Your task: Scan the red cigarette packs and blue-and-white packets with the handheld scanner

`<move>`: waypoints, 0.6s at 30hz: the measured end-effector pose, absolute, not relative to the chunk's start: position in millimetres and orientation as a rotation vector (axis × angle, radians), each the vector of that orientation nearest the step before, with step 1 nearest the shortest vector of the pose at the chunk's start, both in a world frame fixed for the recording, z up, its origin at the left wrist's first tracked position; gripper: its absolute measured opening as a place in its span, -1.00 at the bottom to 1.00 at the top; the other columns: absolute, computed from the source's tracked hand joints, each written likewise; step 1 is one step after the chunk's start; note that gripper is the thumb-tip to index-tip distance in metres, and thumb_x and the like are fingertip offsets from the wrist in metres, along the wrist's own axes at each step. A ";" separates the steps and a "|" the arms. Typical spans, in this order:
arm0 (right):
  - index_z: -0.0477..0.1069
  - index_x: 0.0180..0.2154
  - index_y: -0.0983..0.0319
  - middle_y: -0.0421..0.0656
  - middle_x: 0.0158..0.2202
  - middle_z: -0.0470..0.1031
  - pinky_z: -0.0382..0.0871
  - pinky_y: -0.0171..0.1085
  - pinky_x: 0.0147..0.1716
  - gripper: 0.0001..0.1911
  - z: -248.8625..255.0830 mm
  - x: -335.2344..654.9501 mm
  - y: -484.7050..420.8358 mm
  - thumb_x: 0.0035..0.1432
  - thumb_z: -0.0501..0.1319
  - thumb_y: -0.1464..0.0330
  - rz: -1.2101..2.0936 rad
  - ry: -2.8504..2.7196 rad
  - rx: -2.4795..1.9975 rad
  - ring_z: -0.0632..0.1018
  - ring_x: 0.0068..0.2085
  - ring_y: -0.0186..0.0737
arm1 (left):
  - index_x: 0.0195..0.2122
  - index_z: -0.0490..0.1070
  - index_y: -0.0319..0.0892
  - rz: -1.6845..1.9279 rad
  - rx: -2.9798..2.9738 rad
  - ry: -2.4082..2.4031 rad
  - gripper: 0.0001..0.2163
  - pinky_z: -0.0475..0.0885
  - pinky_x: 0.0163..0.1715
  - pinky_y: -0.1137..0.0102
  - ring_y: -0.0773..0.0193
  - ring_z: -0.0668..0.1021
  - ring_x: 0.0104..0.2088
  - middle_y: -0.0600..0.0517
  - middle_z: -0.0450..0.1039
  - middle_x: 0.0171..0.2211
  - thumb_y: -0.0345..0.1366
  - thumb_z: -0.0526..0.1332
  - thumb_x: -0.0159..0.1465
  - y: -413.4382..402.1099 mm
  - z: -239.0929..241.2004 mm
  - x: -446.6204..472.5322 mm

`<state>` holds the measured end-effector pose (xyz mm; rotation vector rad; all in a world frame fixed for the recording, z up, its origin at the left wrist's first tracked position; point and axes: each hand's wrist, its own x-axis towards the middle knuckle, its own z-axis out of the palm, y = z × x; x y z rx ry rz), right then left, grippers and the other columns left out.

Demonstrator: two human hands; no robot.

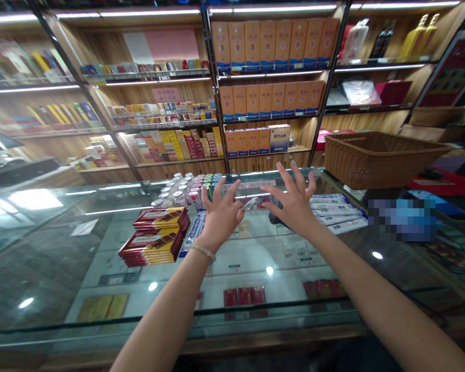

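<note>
My left hand [221, 214] is over the glass counter [256, 258], fingers spread, a beaded bracelet [202, 251] on its wrist. Just right of its thumb is a small shiny, clear-looking item [251, 203]; whether the thumb touches it I cannot tell. On the item's other side, my right hand [294, 201] has its fingers spread wide. Under the right palm shows part of a dark object [278, 219]. Stacked chocolate bars [158, 238] in red and yellow wrappers lie left of my left hand, beside blue-and-white packs [191, 235] partly hidden by it.
Small clear jars [174, 191] stand behind the chocolate. Flat blue-and-white packs [337, 212] lie right of my right hand. A wicker basket [380, 157] occupies the counter's right end. Beyond are shelves with orange boxes [267, 44] and cigarette packs [178, 144].
</note>
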<state>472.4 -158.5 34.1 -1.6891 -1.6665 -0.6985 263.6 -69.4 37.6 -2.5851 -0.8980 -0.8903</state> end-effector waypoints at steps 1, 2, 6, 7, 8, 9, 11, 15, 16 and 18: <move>0.60 0.03 -0.01 -0.16 0.54 0.06 -0.38 0.41 0.41 -0.67 34.2 471.6 -159.0 0.35 0.24 0.04 -0.692 -1.685 -1.689 -0.06 0.54 0.24 | -0.34 0.60 -0.03 -0.883 -2.594 -0.885 -0.92 -0.44 0.41 -0.38 -0.27 0.10 0.50 0.07 0.24 0.45 -0.39 0.40 0.21 -69.5 37.2 264.4; 0.61 0.00 0.00 -0.16 0.54 0.06 -0.39 0.41 0.41 -0.69 34.2 471.1 -159.0 0.35 0.24 0.06 -0.684 -1.698 -1.689 -0.06 0.54 0.25 | -0.34 0.60 -0.03 -0.883 -2.605 -0.876 -0.91 -0.45 0.41 -0.38 -0.27 0.10 0.50 0.07 0.25 0.45 -0.40 0.39 0.21 -69.6 36.8 265.3; 0.65 -0.17 0.06 -0.18 0.53 0.09 -0.39 0.44 0.40 -0.80 32.4 471.1 -157.0 0.34 0.27 0.15 -0.652 -1.717 -1.676 -0.06 0.54 0.27 | -0.35 0.60 -0.02 -0.897 -2.644 -0.849 -0.88 -0.49 0.41 -0.36 -0.26 0.10 0.50 0.10 0.28 0.43 -0.43 0.38 0.20 -70.0 34.9 267.9; 0.65 -0.21 0.06 -0.19 0.53 0.10 -0.39 0.44 0.40 -0.81 31.7 471.4 -156.2 0.34 0.27 0.18 -0.642 -1.714 -1.671 -0.06 0.54 0.26 | -0.36 0.60 -0.03 -0.898 -2.645 -0.848 -0.88 -0.49 0.41 -0.36 -0.26 0.10 0.50 0.10 0.28 0.43 -0.43 0.38 0.20 -70.1 34.7 268.3; 0.65 -0.23 0.07 -0.19 0.52 0.11 -0.37 0.44 0.40 -0.81 30.9 471.8 -155.2 0.34 0.26 0.20 -0.629 -1.706 -1.666 -0.06 0.54 0.25 | -0.36 0.60 -0.03 -0.898 -2.643 -0.850 -0.89 -0.48 0.42 -0.36 -0.25 0.11 0.50 0.09 0.28 0.43 -0.43 0.38 0.20 -70.3 34.7 268.5; 0.65 -0.25 0.07 -0.20 0.51 0.13 -0.36 0.44 0.40 -0.80 30.0 472.3 -154.1 0.34 0.25 0.21 -0.611 -1.692 -1.662 -0.06 0.54 0.23 | -0.36 0.60 -0.04 -0.897 -2.640 -0.858 -0.90 -0.47 0.42 -0.36 -0.25 0.11 0.50 0.08 0.27 0.44 -0.41 0.38 0.21 -70.5 34.9 268.5; 0.65 -0.27 0.08 -0.18 0.50 0.15 -0.31 0.44 0.39 -0.78 27.8 474.0 -151.5 0.35 0.23 0.23 -0.564 -1.645 -1.658 -0.04 0.54 0.20 | -0.35 0.59 -0.05 -0.902 -2.630 -0.890 -0.94 -0.45 0.41 -0.38 -0.26 0.12 0.50 0.05 0.24 0.45 -0.37 0.38 0.24 -70.9 36.1 268.1; 0.65 -0.30 0.09 -0.17 0.49 0.18 -0.23 0.46 0.38 -0.74 21.9 479.8 -143.8 0.36 0.21 0.20 -0.462 -1.526 -1.661 0.01 0.53 0.18 | -0.30 0.59 -0.07 -0.926 -2.624 -0.957 -0.99 -0.41 0.40 -0.40 -0.28 0.11 0.50 -0.02 0.18 0.48 -0.30 0.37 0.26 -71.6 40.8 265.5; 0.64 -0.31 0.08 -0.17 0.48 0.20 -0.22 0.46 0.38 -0.73 20.3 481.5 -141.7 0.36 0.21 0.18 -0.442 -1.504 -1.661 0.02 0.52 0.18 | -0.30 0.59 -0.07 -0.932 -2.625 -0.971 -0.98 -0.40 0.40 -0.40 -0.27 0.11 0.50 -0.03 0.17 0.48 -0.28 0.37 0.27 -71.5 42.1 264.7; 0.64 -0.32 0.08 -0.17 0.47 0.23 -0.18 0.47 0.37 -0.71 17.0 485.1 -137.7 0.35 0.21 0.15 -0.410 -1.476 -1.657 0.05 0.51 0.19 | -0.30 0.58 -0.07 -0.943 -2.625 -0.996 -0.96 -0.39 0.40 -0.39 -0.26 0.09 0.50 -0.03 0.16 0.49 -0.26 0.36 0.28 -70.7 44.0 262.9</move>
